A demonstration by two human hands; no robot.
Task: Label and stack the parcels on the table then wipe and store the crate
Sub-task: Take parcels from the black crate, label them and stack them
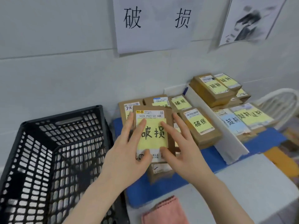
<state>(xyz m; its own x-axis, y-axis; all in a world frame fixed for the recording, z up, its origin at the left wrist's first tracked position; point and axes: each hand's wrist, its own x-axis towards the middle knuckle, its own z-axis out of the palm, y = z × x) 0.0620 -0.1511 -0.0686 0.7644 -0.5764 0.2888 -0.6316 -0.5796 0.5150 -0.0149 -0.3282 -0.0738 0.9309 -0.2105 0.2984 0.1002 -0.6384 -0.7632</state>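
While left hand [129, 152] and right hand [182, 151] press flat and uncurled on the label [152, 135], gripping nothing, the parcel [152, 113] sits atop its stack beside the crate [61, 120]. Labelling looks nearly done. Crate appears empty; wiping and storing remain. Cloth [165, 210] lies near.

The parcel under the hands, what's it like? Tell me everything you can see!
The parcel is a flat brown cardboard box with a white printed label on top. A yellow note bearing two black handwritten characters covers the label's middle. It lies on another brown parcel over the blue mat. The left hand and right hand press straight fingers on the note.
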